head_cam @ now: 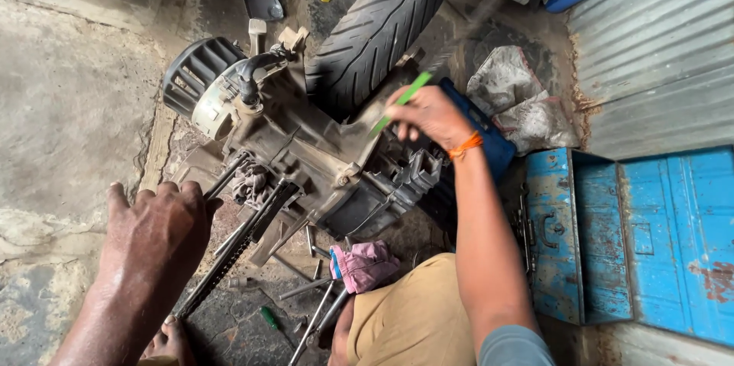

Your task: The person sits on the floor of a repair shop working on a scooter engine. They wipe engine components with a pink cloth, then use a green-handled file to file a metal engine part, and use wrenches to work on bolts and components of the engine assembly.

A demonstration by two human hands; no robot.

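A greasy scooter engine [306, 152], likely heavy and rigid, is seen at frame centre, its ribbed tyre [378, 26] at 1 o'clock. A green-handled tool [401, 98] is gripped in the right hand [428, 115]; a dark metal bar [229, 247] is clasped by the left hand [157, 225] at 8 o'clock. Oily castings are best held by edges.

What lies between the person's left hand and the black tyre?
In the head view, the grimy scooter engine lies between the left hand and the tyre.
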